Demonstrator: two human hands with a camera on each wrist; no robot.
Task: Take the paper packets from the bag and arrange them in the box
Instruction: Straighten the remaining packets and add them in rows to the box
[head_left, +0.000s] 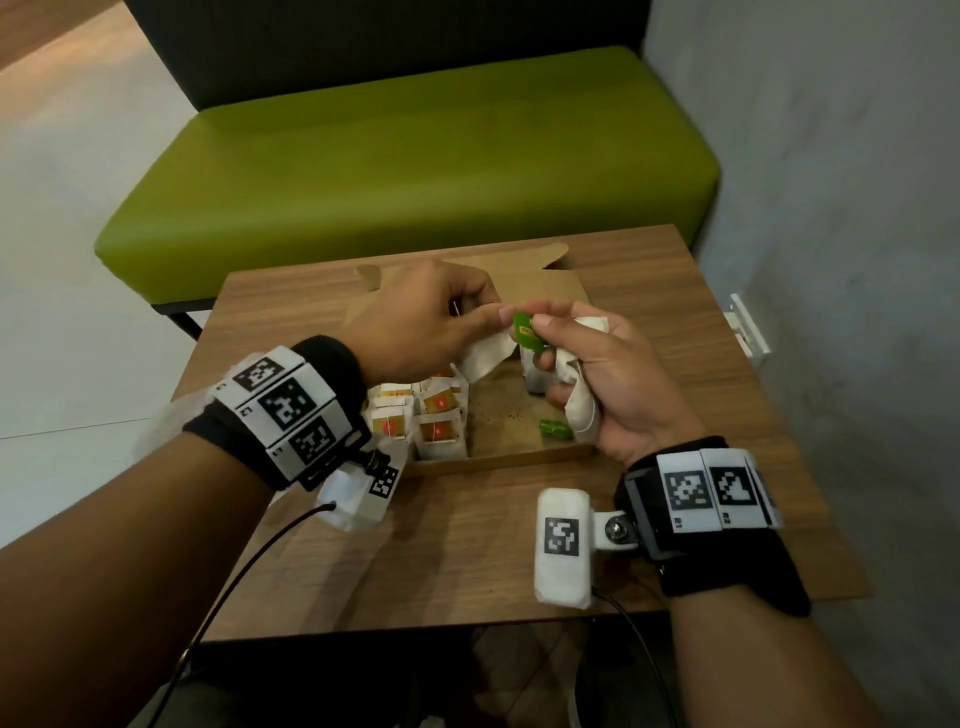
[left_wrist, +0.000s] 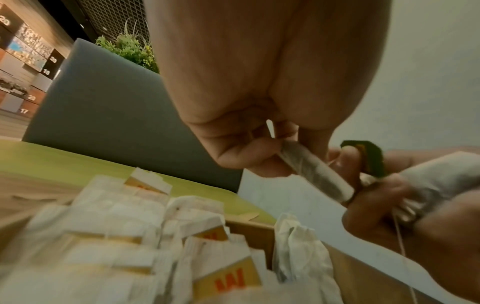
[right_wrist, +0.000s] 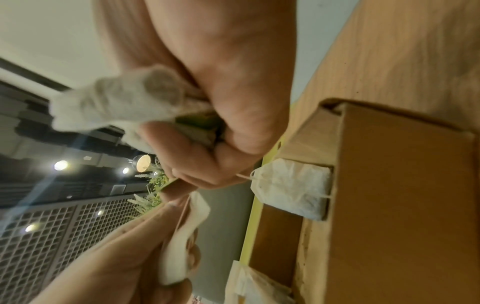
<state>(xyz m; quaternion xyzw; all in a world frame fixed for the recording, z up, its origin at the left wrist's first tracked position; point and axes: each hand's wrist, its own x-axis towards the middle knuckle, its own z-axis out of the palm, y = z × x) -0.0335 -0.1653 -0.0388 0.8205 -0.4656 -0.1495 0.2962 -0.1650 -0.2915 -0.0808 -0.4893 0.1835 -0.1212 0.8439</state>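
Partly hidden: box (head_left: 498, 457) behind hands. Left hand (head_left: 415, 322) pinches white packet (head_left: 485, 353); right hand (head_left: 597, 379) clutches white packets (head_left: 579, 400), green tag (head_left: 527, 332).

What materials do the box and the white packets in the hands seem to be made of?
The box looks like plain brown cardboard, matte, with folded flaps. The white packets seem thin porous filter paper: soft, crumpled, dark content showing through, with strings attached.
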